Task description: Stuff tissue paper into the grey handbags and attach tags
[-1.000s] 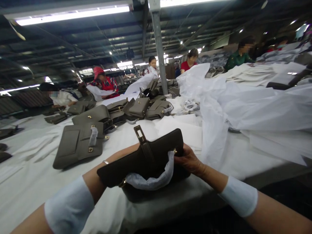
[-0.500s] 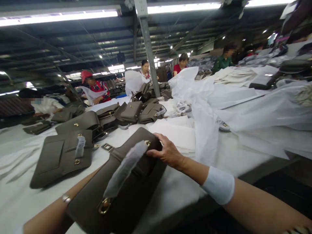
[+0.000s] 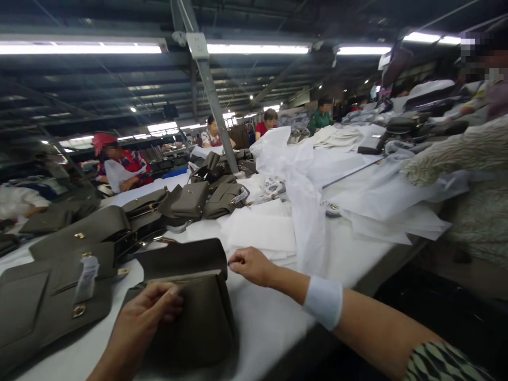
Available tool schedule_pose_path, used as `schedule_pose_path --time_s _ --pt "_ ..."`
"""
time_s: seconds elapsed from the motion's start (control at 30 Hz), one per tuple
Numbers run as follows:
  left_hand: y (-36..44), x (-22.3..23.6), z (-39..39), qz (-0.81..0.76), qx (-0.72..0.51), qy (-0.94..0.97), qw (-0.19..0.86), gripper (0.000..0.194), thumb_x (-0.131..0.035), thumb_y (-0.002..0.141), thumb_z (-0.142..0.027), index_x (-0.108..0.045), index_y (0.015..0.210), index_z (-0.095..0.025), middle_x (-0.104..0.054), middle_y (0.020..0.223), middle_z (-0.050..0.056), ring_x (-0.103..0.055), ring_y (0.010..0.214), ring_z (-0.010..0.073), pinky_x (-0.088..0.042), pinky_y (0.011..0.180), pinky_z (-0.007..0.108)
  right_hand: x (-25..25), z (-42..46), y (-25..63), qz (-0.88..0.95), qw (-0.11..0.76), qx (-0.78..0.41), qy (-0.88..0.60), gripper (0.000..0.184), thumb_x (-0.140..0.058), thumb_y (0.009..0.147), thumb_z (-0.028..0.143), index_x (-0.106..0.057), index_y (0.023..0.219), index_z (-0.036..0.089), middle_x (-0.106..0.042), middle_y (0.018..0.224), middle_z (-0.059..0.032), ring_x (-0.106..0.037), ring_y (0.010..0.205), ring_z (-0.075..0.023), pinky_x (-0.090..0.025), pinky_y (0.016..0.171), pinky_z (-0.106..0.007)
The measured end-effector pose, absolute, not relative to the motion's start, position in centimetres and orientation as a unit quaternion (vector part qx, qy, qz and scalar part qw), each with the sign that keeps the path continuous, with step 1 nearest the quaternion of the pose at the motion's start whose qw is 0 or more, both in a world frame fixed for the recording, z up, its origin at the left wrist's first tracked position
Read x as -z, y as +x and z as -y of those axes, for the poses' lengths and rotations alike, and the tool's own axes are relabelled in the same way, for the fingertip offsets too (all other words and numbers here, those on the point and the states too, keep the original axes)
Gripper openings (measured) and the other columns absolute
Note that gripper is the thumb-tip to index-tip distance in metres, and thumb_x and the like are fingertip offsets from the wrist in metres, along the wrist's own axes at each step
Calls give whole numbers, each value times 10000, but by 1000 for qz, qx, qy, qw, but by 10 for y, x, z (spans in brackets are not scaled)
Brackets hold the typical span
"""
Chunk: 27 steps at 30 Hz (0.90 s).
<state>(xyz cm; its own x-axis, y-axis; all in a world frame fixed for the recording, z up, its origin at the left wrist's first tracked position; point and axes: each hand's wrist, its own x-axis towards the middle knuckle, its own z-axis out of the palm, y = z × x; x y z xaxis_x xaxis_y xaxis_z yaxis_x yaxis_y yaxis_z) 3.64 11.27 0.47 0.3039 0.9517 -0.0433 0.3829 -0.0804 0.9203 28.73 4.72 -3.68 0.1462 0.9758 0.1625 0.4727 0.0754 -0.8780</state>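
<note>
A dark olive handbag (image 3: 194, 323) stands on the white-covered table right in front of me. Its flap (image 3: 184, 258) is raised behind the bag's top edge, and its handle is out of sight. My left hand (image 3: 148, 309) is closed at the front left of the bag, thumb and fingers curled together near the top edge; what they hold, if anything, I cannot make out. At the flap's right edge, my right hand (image 3: 252, 266) is pinched, with a small dark bit at the fingertips that is too small to name.
Another olive handbag (image 3: 51, 296) with a wrapped handle (image 3: 86, 279) lies to the left. More olive bags (image 3: 186, 200) are piled behind. White sheets (image 3: 260, 227) and crumpled white paper (image 3: 305, 211) lie right of them. A co-worker's furry sleeve (image 3: 448, 151) reaches in from the right.
The handbag has turned, so its wrapped handle no longer shows, and it now stands on the table. My left hand has come round to its front. The view has swung to the right.
</note>
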Motion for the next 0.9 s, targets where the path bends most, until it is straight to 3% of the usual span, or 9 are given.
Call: schedule_pose_path --time_s 0.07,0.17,0.33,0.4,0.5,0.67,0.77,0.83,0.9 --pt "49 0 -124 -485 -311 671 467 498 -748 584 -562 -628 841 -153 -696 756 69 -650 710 205 -503 622 265 36 -6 324 587 437 -201 -651 151 -617 767 189 -665 910 174 -662 950 -33 -581 875 -160 -411 793 -265" --pt "66 12 -142 -481 -326 702 412 455 -695 612 -539 -621 869 -171 -693 750 50 -652 735 219 -497 660 291 33 54 370 545 346 6 -764 192 -632 797 328 -606 909 174 -634 936 -43 -573 901 -183 -403 824 -302" --pt "98 16 -149 -470 -358 753 291 325 -619 658 -471 -646 812 -186 -656 705 15 -598 680 193 -452 641 281 48 89 383 511 127 47 -849 459 -602 759 622 -583 828 169 -627 885 -76 -584 869 -250 -400 813 -376" --pt "109 11 -138 -460 -430 735 251 303 -609 692 -449 -644 847 -191 -661 768 20 -607 751 198 -456 719 291 60 82 372 518 92 34 -850 438 -598 780 578 -604 869 149 -635 943 -113 -579 942 -291 -369 880 -419" --pt "121 8 -106 -393 -453 769 224 257 -610 739 -424 -641 864 -201 -661 838 22 -609 827 200 -444 804 299 74 69 362 525 111 -5 -844 229 -556 840 338 -609 935 136 -646 989 -124 -584 976 -281 -355 885 -398" --pt "155 16 -52 -295 -275 809 428 288 -646 756 -448 -646 856 -178 -652 803 42 -595 776 197 -452 716 284 69 75 378 526 171 -34 -833 109 -502 810 147 -598 847 183 -681 855 -27 -622 815 -173 -369 712 -281" --pt "189 13 -37 -308 -179 713 604 541 -721 669 -547 -621 1035 -161 -652 1039 121 -588 999 272 -467 786 332 44 90 379 519 217 -5 -827 123 -476 832 157 -591 845 197 -676 815 -14 -616 771 -164 -360 686 -284" --pt "214 6 -33 -304 -127 630 703 711 -695 652 -638 -553 1176 -179 -572 1228 154 -523 1144 304 -464 838 381 25 97 369 571 242 44 -783 132 -468 834 150 -592 851 192 -672 839 -28 -608 785 -176 -368 716 -302" --pt "239 0 -30 -290 -105 586 749 724 -658 677 -669 -521 1206 -195 -557 1234 142 -538 1118 284 -466 833 379 12 98 352 671 228 93 -699 126 -491 792 120 -590 848 173 -670 852 -49 -600 781 -189 -378 725 -321"
